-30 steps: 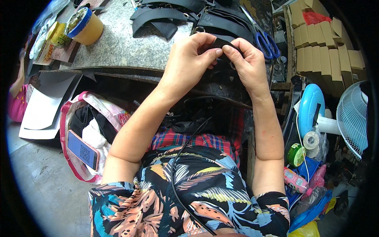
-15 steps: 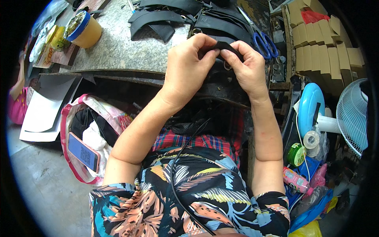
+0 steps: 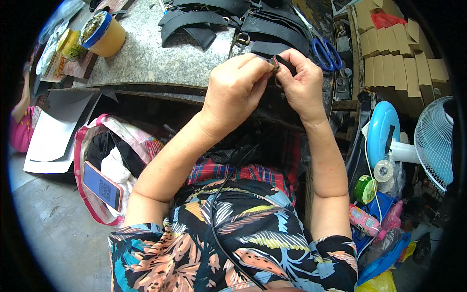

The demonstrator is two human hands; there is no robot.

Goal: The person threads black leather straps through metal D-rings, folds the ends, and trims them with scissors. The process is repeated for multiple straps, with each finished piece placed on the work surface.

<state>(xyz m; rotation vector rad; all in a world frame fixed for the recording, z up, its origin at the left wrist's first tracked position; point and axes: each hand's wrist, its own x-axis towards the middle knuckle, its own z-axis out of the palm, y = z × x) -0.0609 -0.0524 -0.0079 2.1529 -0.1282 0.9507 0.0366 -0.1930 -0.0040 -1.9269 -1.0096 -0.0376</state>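
Fingers: both sets are curled in and grip a small black strap (image 3: 286, 63), the left hand (image 3: 236, 87) on one side and the right hand (image 3: 302, 85) on the other, with the two sets of fingertips very close together
Strap in hand: it is up in the air between the hands, just in front of the black pile, and a bit of brown shows at its edge
Table: the grey top (image 3: 146, 61) has little specks all over, like stone
Black pile: flat, curved black straps (image 3: 194, 24) lie on top of each other, smooth like leather, and a shiny metal ring (image 3: 243, 38) sits near the hands
Scissors: a pair with blue loop handles (image 3: 325, 54) lies to the right of the pile
Tub: a round yellow tub with a blue rim (image 3: 110, 41) stands on the left, beside a jar with a yellow lid (image 3: 71, 45)
Bag: a pink and white bag (image 3: 80, 182) sits low on the left, with a pink-edged phone (image 3: 101, 185) and soft white cloth (image 3: 115, 168) on it
Room: there is a smooth grey floor (image 3: 58, 214), rows of brown card boxes (image 3: 389, 68) and a fan with a white wire cage (image 3: 434, 146)
Writing: the bag has pink letters on its side, the phone shows a square code, and a pink bottle (image 3: 363, 221) has a printed label; a pale mark on one strap is too small to read
Shirt: dark cloth (image 3: 233, 233) with bright leaf shapes
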